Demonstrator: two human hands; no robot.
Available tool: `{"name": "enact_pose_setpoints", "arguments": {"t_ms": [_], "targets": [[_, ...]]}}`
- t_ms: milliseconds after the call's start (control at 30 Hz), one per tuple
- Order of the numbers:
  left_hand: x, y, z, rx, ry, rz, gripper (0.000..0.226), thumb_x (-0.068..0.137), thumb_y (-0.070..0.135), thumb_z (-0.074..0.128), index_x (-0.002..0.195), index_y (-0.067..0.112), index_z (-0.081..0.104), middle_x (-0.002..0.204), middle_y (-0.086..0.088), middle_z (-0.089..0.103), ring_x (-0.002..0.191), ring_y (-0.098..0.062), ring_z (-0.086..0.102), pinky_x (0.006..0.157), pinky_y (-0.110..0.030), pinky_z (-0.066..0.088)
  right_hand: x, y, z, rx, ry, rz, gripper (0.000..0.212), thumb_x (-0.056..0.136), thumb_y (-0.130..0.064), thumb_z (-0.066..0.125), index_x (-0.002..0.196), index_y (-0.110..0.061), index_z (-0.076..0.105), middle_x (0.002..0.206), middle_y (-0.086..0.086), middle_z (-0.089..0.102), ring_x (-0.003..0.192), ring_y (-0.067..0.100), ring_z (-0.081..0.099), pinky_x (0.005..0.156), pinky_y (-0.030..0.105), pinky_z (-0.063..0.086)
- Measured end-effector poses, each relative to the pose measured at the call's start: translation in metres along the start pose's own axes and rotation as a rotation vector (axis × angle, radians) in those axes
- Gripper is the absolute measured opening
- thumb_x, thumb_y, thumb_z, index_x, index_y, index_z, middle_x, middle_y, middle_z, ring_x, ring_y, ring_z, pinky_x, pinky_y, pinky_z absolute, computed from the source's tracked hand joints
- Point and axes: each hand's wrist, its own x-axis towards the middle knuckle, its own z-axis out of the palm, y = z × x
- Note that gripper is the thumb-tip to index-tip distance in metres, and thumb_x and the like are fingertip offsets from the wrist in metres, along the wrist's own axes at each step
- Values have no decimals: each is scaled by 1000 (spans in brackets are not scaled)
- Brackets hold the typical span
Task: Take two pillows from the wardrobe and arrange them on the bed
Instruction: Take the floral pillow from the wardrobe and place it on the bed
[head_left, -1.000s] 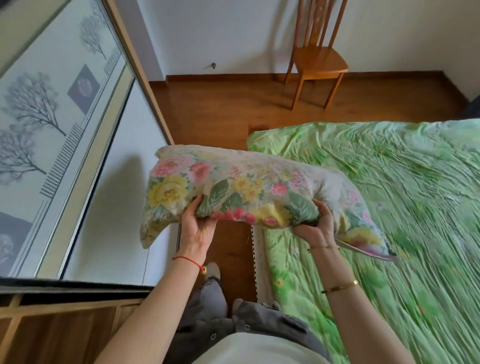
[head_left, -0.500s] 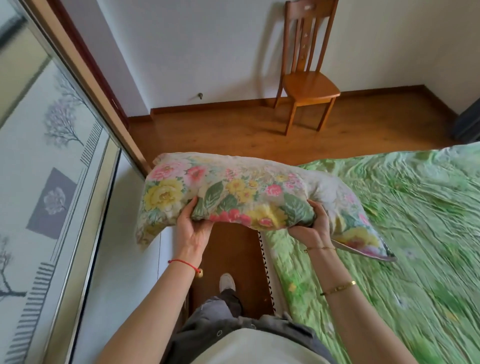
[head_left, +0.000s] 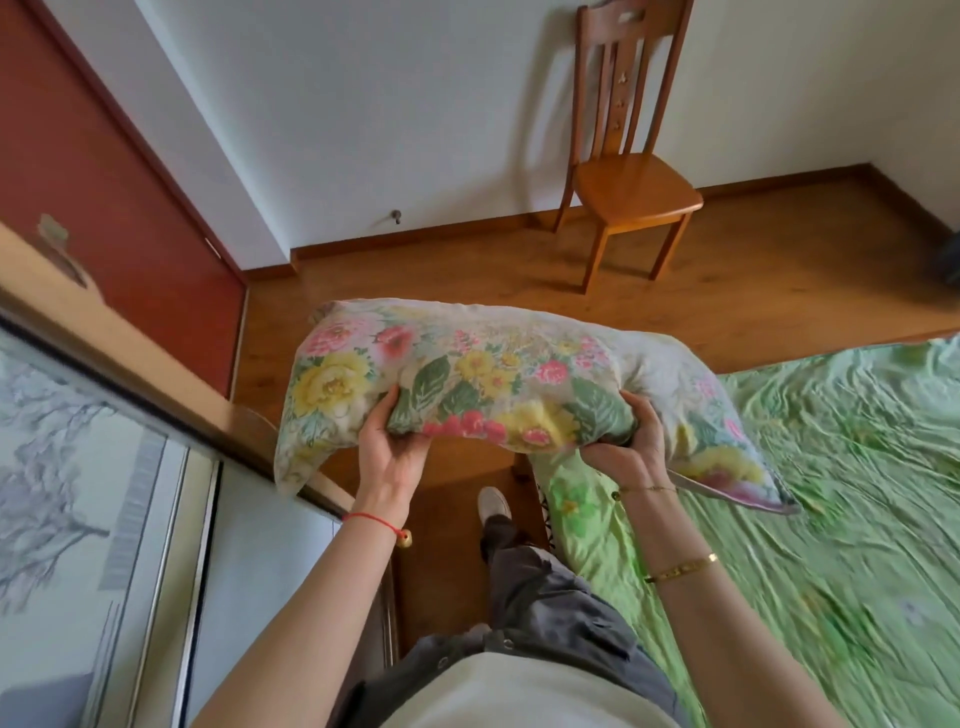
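Observation:
A floral pillow (head_left: 498, 374) with pink and yellow flowers hangs in the air in front of me, lying crosswise. My left hand (head_left: 392, 449) grips its near edge on the left. My right hand (head_left: 626, 449) grips the same edge further right. The pillow's right corner droops over the bed (head_left: 831, 493), which is covered with a wrinkled green sheet. The wardrobe (head_left: 104, 493) with its sliding tree-patterned door stands on my left. Only one pillow is in view.
A wooden chair (head_left: 631, 176) stands against the white back wall. A red-brown door (head_left: 119, 208) is at the far left. A strip of wooden floor (head_left: 457, 519) runs between wardrobe and bed, where I stand.
The view has tilted up and shifted along the bed toward the far wall, so the chair and door are closer. Both hands keep the same hold on the pillow.

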Motion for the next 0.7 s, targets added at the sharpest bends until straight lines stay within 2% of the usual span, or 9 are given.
{"name": "enact_pose_setpoints", "arguments": {"t_ms": [133,200,300,333,500,633,700], "targets": [[70,16,41,5,-13,-21,45,100,11,54,144,1,50,141,-26,58,133,-43,52,113,-57,40,51,-24,55,-7,-5,5,38,88,-26,60,124,-12,59,113,19,63,106,38,57,85,51,48],[102,21,66,-6,-20,-19,44,101,10,54,144,1,50,142,-26,57,134,-43,51,114,-57,38,77,-39,84,-26,3,16,36,87,-26,61,119,-9,60,115,22,62,109,40,56,88,55,47],[152,29,104,-4,-44,18,44,101,9,52,145,3,50,145,-25,55,138,-42,48,117,-58,33,112,-64,129,-16,24,34,35,83,-23,65,111,-3,62,98,26,70,101,40,60,77,55,48],[167,32,116,-7,-36,26,44,102,9,51,146,4,49,146,-25,54,139,-42,47,118,-58,32,123,-70,143,5,15,29,34,84,-22,65,111,-2,63,96,27,71,101,40,60,79,55,48],[235,40,171,-51,-30,18,45,103,8,48,148,1,45,149,-26,49,142,-42,42,121,-57,27,170,-106,205,20,0,-13,35,85,-21,64,115,-4,63,103,23,70,105,39,61,82,55,49],[298,47,211,-19,-55,-33,48,99,7,51,146,-2,47,148,-28,50,141,-43,44,120,-58,27,211,-134,249,54,21,-50,40,84,-19,66,122,-6,62,117,20,67,113,38,60,103,48,45],[330,50,233,11,-64,-53,54,93,6,56,146,-3,47,148,-28,50,141,-43,43,121,-57,27,231,-146,268,102,10,-52,40,84,-19,66,122,-6,62,118,20,67,115,38,59,108,47,42]]}}
